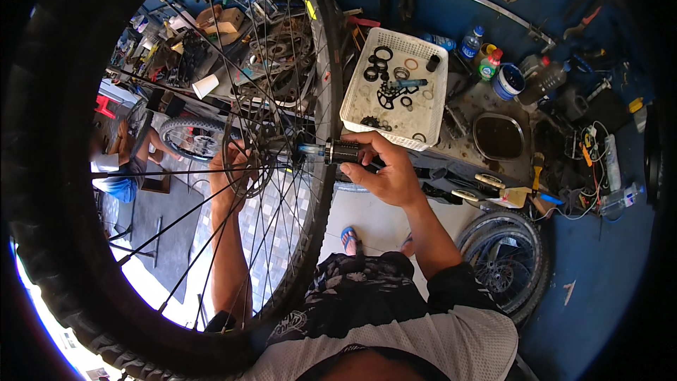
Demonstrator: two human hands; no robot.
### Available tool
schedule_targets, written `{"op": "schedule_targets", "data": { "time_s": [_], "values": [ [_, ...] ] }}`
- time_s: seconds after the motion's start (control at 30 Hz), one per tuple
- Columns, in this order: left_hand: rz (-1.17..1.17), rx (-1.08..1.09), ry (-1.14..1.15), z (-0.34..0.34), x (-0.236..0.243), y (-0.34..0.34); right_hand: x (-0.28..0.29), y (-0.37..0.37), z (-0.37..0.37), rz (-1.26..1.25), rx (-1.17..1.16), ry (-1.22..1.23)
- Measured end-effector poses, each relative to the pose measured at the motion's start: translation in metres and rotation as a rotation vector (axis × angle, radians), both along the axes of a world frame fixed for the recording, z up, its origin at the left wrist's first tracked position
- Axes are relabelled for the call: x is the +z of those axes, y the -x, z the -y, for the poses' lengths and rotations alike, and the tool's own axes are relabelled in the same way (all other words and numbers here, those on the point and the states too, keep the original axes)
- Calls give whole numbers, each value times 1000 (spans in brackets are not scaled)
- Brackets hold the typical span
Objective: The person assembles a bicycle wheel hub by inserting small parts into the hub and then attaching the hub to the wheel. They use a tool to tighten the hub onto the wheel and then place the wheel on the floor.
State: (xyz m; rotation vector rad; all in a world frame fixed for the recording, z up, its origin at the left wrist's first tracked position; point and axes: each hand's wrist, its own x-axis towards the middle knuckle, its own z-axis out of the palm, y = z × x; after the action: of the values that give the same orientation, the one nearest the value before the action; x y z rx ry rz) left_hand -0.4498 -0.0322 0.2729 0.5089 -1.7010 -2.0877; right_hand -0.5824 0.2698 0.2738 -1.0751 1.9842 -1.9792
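Observation:
A large bicycle wheel [312, 8] with a knobby black tire stands upright before me, filling the left side of the view. Seen through the spokes, my left hand [229, 178] is closed about the hub's far side, beside the brake disc [259, 182]; its fingertips are partly hidden. My right hand [388, 169] grips a black splined freehub body [343, 152] between thumb and fingers. That part lies in line with the hub's axle [310, 149], where a shiny, bluish section shows. Whether it is fully seated on the hub, I cannot tell.
Beyond my right hand, a white plastic basket [345, 109] holds rings, sprockets and small parts. Bottles [471, 41], a blue tub [508, 82] and a metal tray [499, 116] crowd the bench. More wheels [504, 261] lean at lower right. Another person [121, 169] sits at far left.

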Motion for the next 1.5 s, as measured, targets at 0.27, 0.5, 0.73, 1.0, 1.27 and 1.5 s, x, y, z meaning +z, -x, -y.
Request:
{"op": "schedule_targets", "data": {
  "time_s": [0.27, 0.5, 0.73, 1.0, 1.27, 1.5],
  "values": [
    [-18, -24, -12, 2, 1, 1, 6, -11, 6, 41, -31, -56],
    [-40, -24, -70, 2, 0, -1, 17, -4, 11, 169, 56, -85],
    [-41, -8, -110, 3, -2, -1, 23, -8, 13, 107, 40, -154],
    [-87, -30, -15, 8, -4, -2, 24, -3, 17, -106, -17, -244],
    [-69, -42, 34, 14, -5, -4, 18, 2, 44, -83, 52, -222],
    [-55, -64, 68, 16, -2, -5, 16, 18, 42, 251, 219, -237]
  ]
}}
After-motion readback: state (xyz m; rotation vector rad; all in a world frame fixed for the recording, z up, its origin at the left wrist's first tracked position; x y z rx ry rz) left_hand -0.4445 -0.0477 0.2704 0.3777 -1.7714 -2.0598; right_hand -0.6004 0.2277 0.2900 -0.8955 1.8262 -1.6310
